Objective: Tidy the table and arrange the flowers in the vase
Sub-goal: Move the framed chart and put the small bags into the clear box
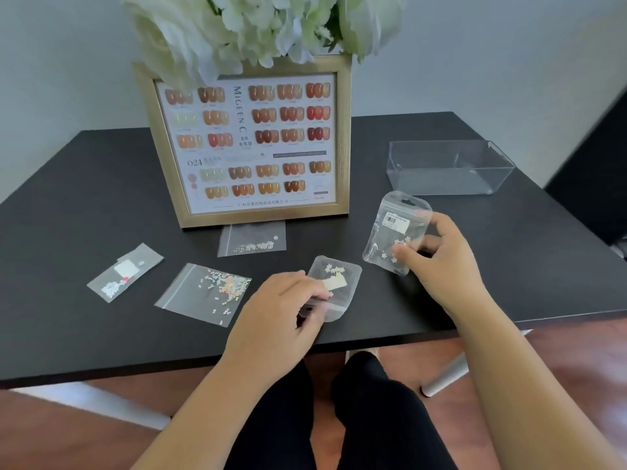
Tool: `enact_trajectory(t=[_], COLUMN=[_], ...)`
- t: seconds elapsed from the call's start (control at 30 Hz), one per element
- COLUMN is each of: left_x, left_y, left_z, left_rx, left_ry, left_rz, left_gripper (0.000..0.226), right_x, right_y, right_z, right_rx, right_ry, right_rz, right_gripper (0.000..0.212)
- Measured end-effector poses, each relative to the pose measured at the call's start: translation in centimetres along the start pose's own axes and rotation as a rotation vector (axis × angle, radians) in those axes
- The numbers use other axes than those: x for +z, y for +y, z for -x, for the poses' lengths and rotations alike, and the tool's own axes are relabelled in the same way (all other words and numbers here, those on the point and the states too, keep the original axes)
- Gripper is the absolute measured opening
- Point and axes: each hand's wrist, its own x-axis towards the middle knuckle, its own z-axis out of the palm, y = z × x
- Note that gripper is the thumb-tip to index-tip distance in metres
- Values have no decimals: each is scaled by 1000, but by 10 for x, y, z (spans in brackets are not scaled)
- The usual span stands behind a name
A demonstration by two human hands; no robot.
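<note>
Black table point(101, 184), gold frame point(344, 137) of brown-orange swatches, white flowers point(244, 25), clear box point(451, 167).

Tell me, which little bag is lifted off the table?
The hang-hole pouch in the right hand; every other bag lies on the table.

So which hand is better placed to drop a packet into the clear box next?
Probably the right hand. It already holds a packet lifted off the table, and the clear box sits on its side. The left hand grips another packet nearer the table's front edge.
</note>
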Motion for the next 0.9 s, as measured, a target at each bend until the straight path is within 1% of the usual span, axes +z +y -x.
enact_trajectory(t=[0.07, 0.13, 0.17, 0.23, 0.3, 0.37, 0.47, 0.57, 0.67, 0.73, 0.8, 0.83, 0.9], left_x=[2, 1, 1, -1, -3, -6, -18, -43, -77, -96, -110, -115, -121], left_y=[0, 1, 2, 3, 4, 6, 4, -12, -38, -61, -83, -92, -106], left_z=[0, 1, 1, 3, 3, 1, -3, -14, -32, -46, -58, -65, -77], left_rx=[17, 31, 32, 27, 26, 16, -43, -102, -185, -285, -426, -501, -633], left_ry=[-9, -11, -14, -32, -48, -59, -24, 66, 184, 268, 334, 355, 356], left_rz=[-43, -59, -60, -75, -96, -61, 91, 104, 78, 124, 185, 207, 258], left_gripper=[15, 21, 25, 33, 39, 40, 37, 31, 22, 18, 26, 34, 57], right_x=[2, 4, 5, 6, 6, 6, 4, 5, 15, 27, 42, 50, 63], right_y=[-1, -4, -5, -6, -7, -8, -11, -27, -55, -73, -87, -93, -99], right_z=[0, -1, -1, -2, -1, -1, -5, -18, -42, -59, -76, -83, -93], right_rx=[4, 3, 4, 6, -5, -8, 33, 7, -107, -133, -89, -46, 65], right_ry=[8, 16, 22, 38, 43, 46, 51, 44, 26, -23, -82, -108, -149], right_rz=[102, 206, 252, 334, 373, 369, 259, 46, 0, -30, -98, -142, -250], right_gripper=[55, 72, 77, 78, 71, 63, 49, 36, 33, 36, 41, 42, 38])
